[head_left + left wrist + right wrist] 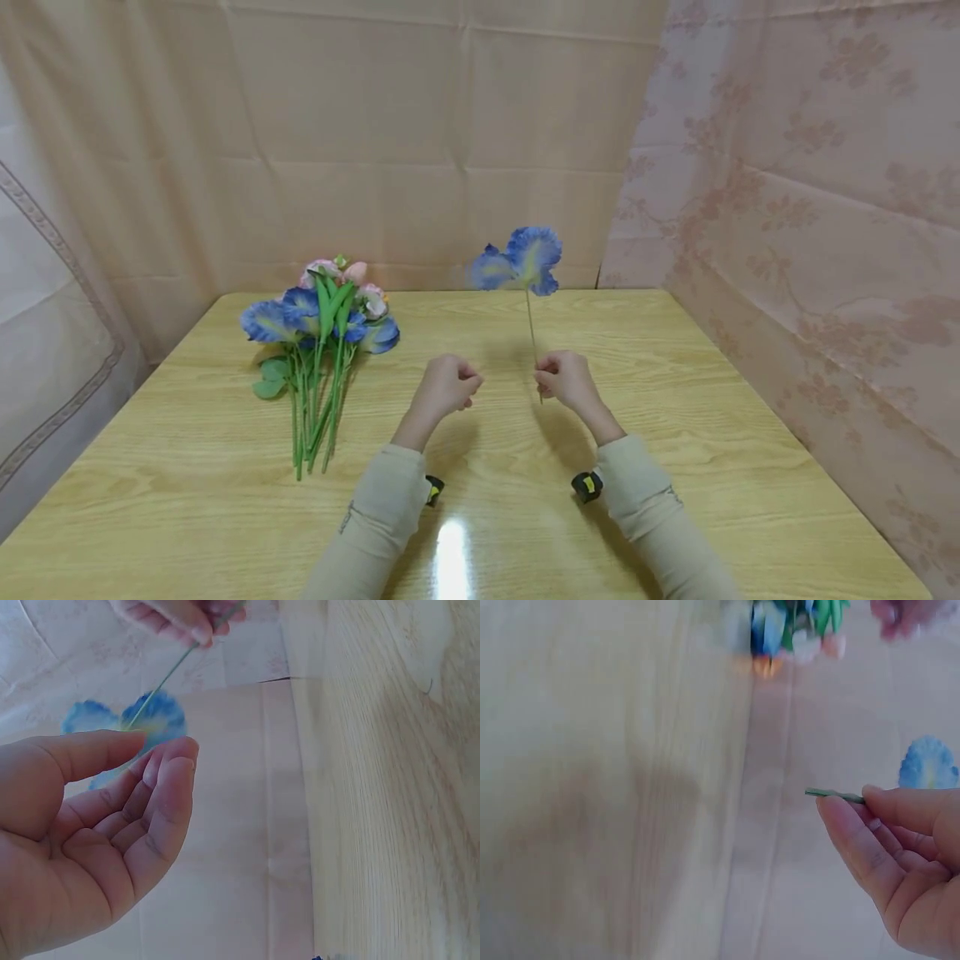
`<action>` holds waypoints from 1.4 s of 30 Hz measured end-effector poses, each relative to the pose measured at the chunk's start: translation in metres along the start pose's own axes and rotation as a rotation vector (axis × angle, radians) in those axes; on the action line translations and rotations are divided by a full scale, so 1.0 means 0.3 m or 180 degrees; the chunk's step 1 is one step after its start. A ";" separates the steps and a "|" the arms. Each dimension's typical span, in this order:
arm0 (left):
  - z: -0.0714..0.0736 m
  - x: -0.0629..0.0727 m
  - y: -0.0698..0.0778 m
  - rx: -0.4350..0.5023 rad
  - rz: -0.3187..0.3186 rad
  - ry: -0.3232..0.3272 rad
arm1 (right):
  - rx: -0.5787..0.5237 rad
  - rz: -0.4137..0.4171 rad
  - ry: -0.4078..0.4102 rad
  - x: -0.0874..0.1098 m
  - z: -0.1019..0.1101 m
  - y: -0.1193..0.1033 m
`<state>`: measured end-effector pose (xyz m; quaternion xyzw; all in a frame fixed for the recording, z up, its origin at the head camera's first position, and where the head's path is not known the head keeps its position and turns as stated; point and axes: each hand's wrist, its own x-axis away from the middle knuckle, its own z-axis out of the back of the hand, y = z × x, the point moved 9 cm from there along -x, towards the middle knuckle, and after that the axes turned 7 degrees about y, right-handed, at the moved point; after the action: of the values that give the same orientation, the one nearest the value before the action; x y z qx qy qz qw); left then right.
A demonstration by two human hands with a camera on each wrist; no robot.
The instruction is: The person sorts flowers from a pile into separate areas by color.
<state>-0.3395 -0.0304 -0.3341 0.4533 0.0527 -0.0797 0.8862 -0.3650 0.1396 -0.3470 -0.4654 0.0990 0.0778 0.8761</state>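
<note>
My right hand [572, 382] pinches the thin green stem of a blue iris [536, 257] between thumb and fingertips. The iris stands nearly upright above the table, its ruffled blue petals with pale yellow centres at the top. In the right wrist view the cut end of the stem [832, 794] pokes out past the fingertips. Left of it, my left hand [444, 385] hovers with loosely curved fingers and nothing between them. The left wrist view shows its thumb near the fingertips, with the iris petals [161, 716] behind.
A bunch of flowers [322, 325] lies on the left of the wooden table [480, 517], blue irises and pink blooms toward the back, green stems toward me. Beige curtain [337, 125] hangs behind the table, and a patterned pink cloth [840, 250] hangs at the right.
</note>
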 end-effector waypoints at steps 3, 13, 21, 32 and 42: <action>0.000 -0.001 -0.004 -0.0032 0.0022 -0.0009 | 0.0118 -0.0103 0.0105 -0.020 0.058 0.045; 0.007 0.013 -0.013 -0.0050 -0.0087 0.0018 | 0.0839 -0.0404 0.0183 -0.085 0.192 0.204; -0.002 0.019 -0.031 -0.0039 0.0021 -0.0041 | 0.1367 -0.0375 0.0104 -0.123 0.290 0.318; -0.009 0.015 -0.035 -0.0096 -0.0001 -0.0081 | 0.1970 -0.0773 0.0189 -0.127 0.371 0.452; -0.011 0.015 -0.033 -0.0087 -0.0059 -0.0068 | 0.2077 -0.0941 0.0177 -0.129 0.372 0.463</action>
<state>-0.3370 -0.0338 -0.3445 0.4398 0.0485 -0.0921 0.8921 -0.4229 0.3077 -0.3875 -0.1724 0.0739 -0.0982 0.9773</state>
